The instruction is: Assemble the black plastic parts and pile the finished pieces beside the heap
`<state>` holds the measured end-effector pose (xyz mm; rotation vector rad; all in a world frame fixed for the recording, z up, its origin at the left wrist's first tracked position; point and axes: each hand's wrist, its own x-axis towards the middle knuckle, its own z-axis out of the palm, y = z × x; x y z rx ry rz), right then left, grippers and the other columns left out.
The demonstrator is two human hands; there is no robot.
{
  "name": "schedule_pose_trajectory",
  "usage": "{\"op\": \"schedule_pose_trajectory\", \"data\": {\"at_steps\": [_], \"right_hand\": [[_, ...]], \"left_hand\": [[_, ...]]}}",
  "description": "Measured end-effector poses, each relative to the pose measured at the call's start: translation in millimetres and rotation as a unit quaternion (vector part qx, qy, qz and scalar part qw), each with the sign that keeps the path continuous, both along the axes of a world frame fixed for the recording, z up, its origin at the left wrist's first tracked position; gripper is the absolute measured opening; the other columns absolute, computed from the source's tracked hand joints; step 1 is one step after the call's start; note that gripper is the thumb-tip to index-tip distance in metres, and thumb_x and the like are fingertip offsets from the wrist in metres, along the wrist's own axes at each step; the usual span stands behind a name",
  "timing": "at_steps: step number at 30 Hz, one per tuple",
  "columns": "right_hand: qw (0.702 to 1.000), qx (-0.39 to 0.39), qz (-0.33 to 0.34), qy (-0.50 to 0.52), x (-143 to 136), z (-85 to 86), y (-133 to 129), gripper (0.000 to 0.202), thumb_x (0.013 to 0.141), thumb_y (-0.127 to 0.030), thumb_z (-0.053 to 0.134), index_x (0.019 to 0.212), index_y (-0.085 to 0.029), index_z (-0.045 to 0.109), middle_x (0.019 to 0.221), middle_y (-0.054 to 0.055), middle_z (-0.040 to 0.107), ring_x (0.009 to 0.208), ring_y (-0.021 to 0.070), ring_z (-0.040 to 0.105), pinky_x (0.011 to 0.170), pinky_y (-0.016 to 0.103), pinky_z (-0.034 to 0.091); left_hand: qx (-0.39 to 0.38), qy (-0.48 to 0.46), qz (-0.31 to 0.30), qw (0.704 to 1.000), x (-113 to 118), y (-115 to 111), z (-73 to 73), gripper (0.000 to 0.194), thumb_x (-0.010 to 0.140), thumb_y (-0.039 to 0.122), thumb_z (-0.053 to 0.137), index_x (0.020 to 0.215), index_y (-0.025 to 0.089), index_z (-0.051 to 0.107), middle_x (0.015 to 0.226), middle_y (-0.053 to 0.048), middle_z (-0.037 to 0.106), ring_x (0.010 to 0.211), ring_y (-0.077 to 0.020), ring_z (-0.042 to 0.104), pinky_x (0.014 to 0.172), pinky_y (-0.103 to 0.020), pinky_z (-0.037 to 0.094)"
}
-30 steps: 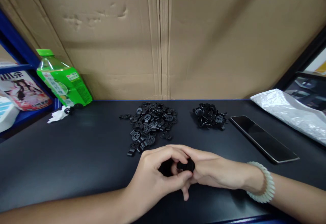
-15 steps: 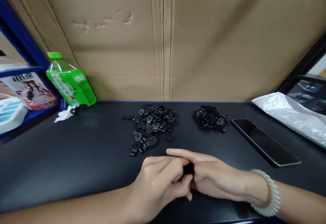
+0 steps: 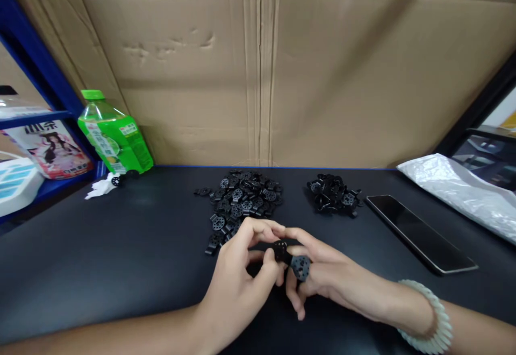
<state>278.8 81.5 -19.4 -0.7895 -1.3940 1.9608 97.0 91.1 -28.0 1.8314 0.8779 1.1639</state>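
1. A creased brown cardboard panel (image 3: 181, 75) stood behind the dark tabletop (image 3: 121, 269), meeting it along the blue-lined far edge.
2. At the far left corner, a green-capped bottle (image 3: 121, 140) leaned beside a blue shelf post (image 3: 48, 54). A crumpled white tissue (image 3: 100, 186) lay just in front of it, with a small black wheel-like piece (image 3: 116, 181) at its right end.
3. Past the left edge, a printed pouch (image 3: 60, 153) stood on the shelf, with a white-and-blue case (image 3: 16, 188) nearer the person.
4. Toward the far edge, near its middle, a large heap of black perforated parts (image 3: 242, 196) spread over the tabletop; a smaller heap (image 3: 334, 196) sat to its right, well apart from it.
5. Toward the right edge lay a dark-screened phone (image 3: 419, 231), slanting. Beyond it, a silvery plastic bag (image 3: 459, 188) reached along the far right corner.
6. Both hands met above the nearer middle of the tabletop, around a black perforated piece (image 3: 300, 267). The left hand (image 3: 237, 279) pinched one end between thumb and fingers; the right hand (image 3: 334, 274), with a pale coiled band (image 3: 437, 322) at its wrist, grasped the round end.
7. The left fingers blocked the near right part of the large heap, and the fingers of both hands hid part of the held piece.
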Motion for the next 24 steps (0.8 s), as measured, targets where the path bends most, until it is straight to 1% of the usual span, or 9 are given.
{"op": "schedule_pose_trajectory", "data": {"at_steps": [2,3,7,11,13,14,16,20,24], "right_hand": [[0.983,0.138,-0.031,-0.114,7.1,5.3,3.2,0.052,0.069,-0.005,0.045,0.118,-0.024,0.042,0.09,0.0,0.058,0.077,0.015,0.059,0.069,0.032,0.049],[0.956,0.221,-0.061,-0.183,11.7,8.2,6.0,0.045,0.07,-0.005,0.047,0.111,-0.023,0.045,0.091,0.001,0.058,0.081,0.0166,0.059,0.073,0.033,0.049],[0.752,0.488,-0.23,-0.379,37.3,16.1,28.0,0.03,0.072,-0.011,0.054,0.1,-0.021,0.052,0.102,0.007,0.059,0.097,0.024,0.056,0.087,0.042,0.046],[0.582,0.57,-0.341,-0.47,61.5,15.1,52.3,0.032,0.076,-0.019,0.058,0.107,-0.018,0.055,0.112,0.013,0.057,0.109,0.0311,0.051,0.095,0.05,0.043],[0.535,0.58,-0.375,-0.487,63.9,13.9,55.3,0.039,0.076,-0.021,0.06,0.115,-0.016,0.055,0.116,0.015,0.056,0.112,0.033,0.049,0.097,0.053,0.042],[0.531,0.587,-0.376,-0.482,61.8,13.4,53.8,0.042,0.077,-0.021,0.059,0.118,-0.014,0.054,0.118,0.016,0.055,0.113,0.0326,0.048,0.097,0.052,0.041],[0.567,0.601,-0.333,-0.455,52.5,12.0,46.2,0.042,0.082,-0.017,0.054,0.124,-0.014,0.052,0.119,0.015,0.055,0.113,0.0284,0.049,0.099,0.048,0.042],[0.673,0.6,-0.099,-0.421,29.2,6.0,27.4,0.046,0.089,-0.007,0.04,0.134,-0.016,0.046,0.128,0.01,0.055,0.119,0.02,0.046,0.105,0.037,0.04],[0.67,0.607,0.038,-0.425,19.7,0.3,20.7,0.053,0.091,-0.009,0.041,0.143,-0.014,0.036,0.147,0.008,0.043,0.133,0.0231,0.034,0.111,0.04,0.034]], "left_hand": [[0.011,0.011,-0.008,1.0,-1.1,0.8,-1.3,0.024,0.083,0.003,0.047,0.093,0.024,0.045,0.11,-0.002,0.058,0.1,-0.0144,0.062,0.079,-0.026,0.056],[0.017,0.023,-0.008,1.0,-1.6,1.0,-2.2,0.024,0.083,0.002,0.048,0.092,0.024,0.045,0.11,-0.001,0.057,0.099,-0.0141,0.061,0.08,-0.027,0.055],[0.049,0.107,-0.025,0.993,-2.5,0.4,-4.4,0.026,0.078,-0.001,0.048,0.082,0.023,0.04,0.098,0.0,0.058,0.089,-0.0141,0.06,0.078,-0.027,0.051],[0.078,0.179,-0.079,0.977,-3.7,-2.5,-3.0,0.029,0.075,-0.002,0.049,0.088,0.022,0.044,0.1,-0.001,0.059,0.094,-0.016,0.058,0.084,-0.029,0.048],[0.092,0.204,-0.11,0.968,-4.1,-3.9,-1.8,0.03,0.074,-0.002,0.05,0.092,0.022,0.047,0.106,-0.003,0.059,0.102,-0.0172,0.057,0.09,-0.029,0.047],[0.1,0.213,-0.123,0.964,-4.2,-4.3,-1.3,0.03,0.074,-0.002,0.051,0.092,0.021,0.048,0.107,-0.003,0.059,0.104,-0.0179,0.056,0.091,-0.029,0.047],[0.116,0.226,-0.141,0.957,-3.8,-5.1,-0.6,0.027,0.074,-0.001,0.052,0.092,0.02,0.05,0.104,-0.004,0.06,0.103,-0.0188,0.056,0.091,-0.029,0.047],[0.168,0.244,-0.161,0.941,-2.3,-6.7,-0.1,0.022,0.079,0.001,0.049,0.093,0.017,0.055,0.09,-0.006,0.064,0.086,-0.0185,0.061,0.079,-0.028,0.051],[0.207,0.248,-0.182,0.929,-1.1,-8.1,-0.4,0.021,0.078,0.001,0.048,0.091,0.014,0.059,0.083,-0.007,0.065,0.076,-0.0173,0.061,0.071,-0.026,0.051]]}}
